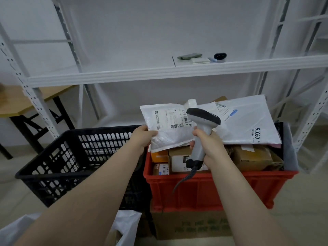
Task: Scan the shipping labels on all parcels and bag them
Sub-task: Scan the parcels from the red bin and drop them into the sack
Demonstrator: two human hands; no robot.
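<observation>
My left hand grips the lower left corner of a white padded mailer, held upright above the red crate with its shipping label and barcodes facing me. My right hand holds a grey corded barcode scanner by its handle, its dark head right in front of the mailer's label. The red crate is full of parcels: cardboard boxes, small boxes and a large white poly mailer lying on top. A white bag opens at the bottom edge between my forearms.
A black perforated basket stands left of the red crate. The crate rests on a cardboard box. A white metal shelf behind carries a phone and small items. A wooden table stands at the far left.
</observation>
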